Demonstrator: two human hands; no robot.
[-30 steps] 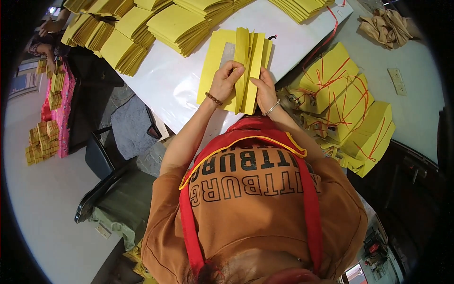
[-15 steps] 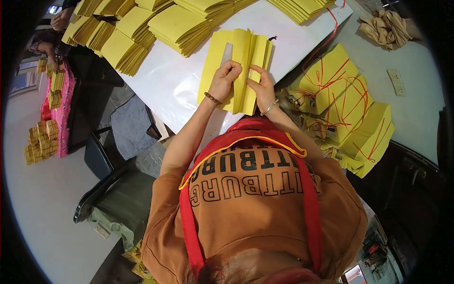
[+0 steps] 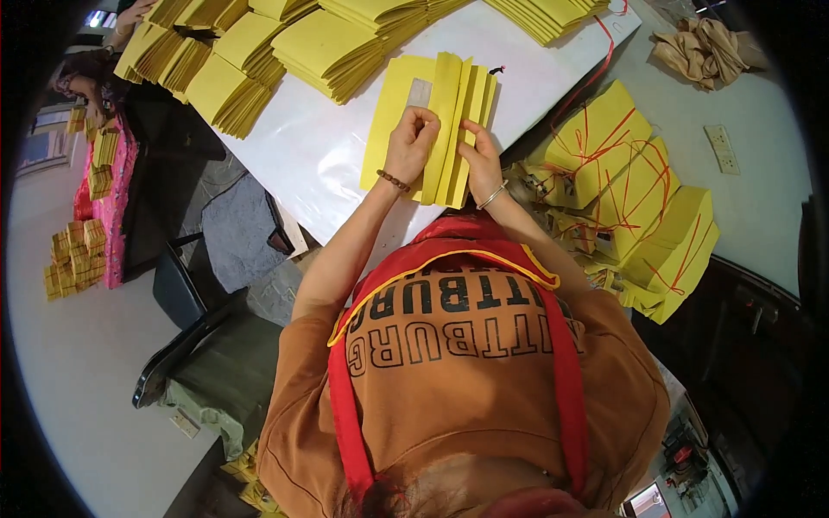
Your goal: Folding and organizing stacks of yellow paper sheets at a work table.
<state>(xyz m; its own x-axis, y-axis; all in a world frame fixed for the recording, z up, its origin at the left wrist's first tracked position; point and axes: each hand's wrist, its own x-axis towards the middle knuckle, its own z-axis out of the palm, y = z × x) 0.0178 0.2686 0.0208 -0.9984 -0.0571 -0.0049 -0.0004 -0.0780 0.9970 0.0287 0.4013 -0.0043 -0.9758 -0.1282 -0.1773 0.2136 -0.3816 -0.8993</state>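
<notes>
both hands (image 3: 445, 151) pinch the folded yellow paper (image 3: 432, 121) between them.

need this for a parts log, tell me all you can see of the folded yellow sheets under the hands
The folded yellow sheets look like thin paper, creased lengthwise into several upright pleats like a fan, with a flat panel at their left bearing a small pale square patch. They lie on the white table, long side running away from the person. The left hand pinches a pleat, the right hand presses the near end. A small dark bit shows at the far right corner.
</notes>
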